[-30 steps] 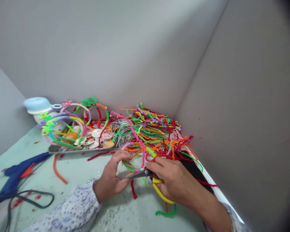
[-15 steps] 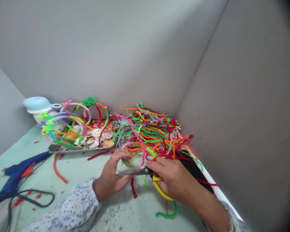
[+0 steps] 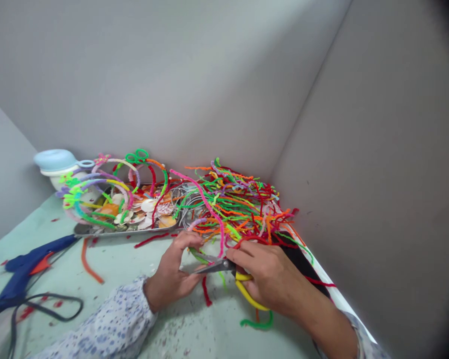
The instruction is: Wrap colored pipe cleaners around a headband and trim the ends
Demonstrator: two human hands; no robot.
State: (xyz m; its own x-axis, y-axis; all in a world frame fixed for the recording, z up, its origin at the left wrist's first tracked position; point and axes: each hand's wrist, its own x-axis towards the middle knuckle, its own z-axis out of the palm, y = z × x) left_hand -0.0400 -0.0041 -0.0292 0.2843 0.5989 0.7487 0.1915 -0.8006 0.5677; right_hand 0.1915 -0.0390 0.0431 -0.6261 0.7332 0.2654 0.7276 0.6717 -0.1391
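Note:
My right hand (image 3: 265,281) is shut around the yellow handles of a pair of scissors (image 3: 219,266), with the steel blades pointing left toward my left hand (image 3: 171,273). The curled fingers of my left hand hold a green pipe cleaner (image 3: 199,256), whose strand runs to the blades. Just behind both hands rises a tangled heap of multicoloured pipe cleaners (image 3: 239,204). A long pink strand from it (image 3: 213,212) hangs down close to my right fingers.
A metal tray (image 3: 127,230) holds seashells (image 3: 147,205) under pipe-cleaner loops. A blue hot glue gun (image 3: 30,269) and its black cord (image 3: 52,301) lie left. A blue-lidded white pot (image 3: 55,162) stands behind. Cut pieces dot the mint-green table (image 3: 115,264), between grey walls (image 3: 359,149).
The scissor blades have shifted slightly against the green strand. Both hands stay nearly in place.

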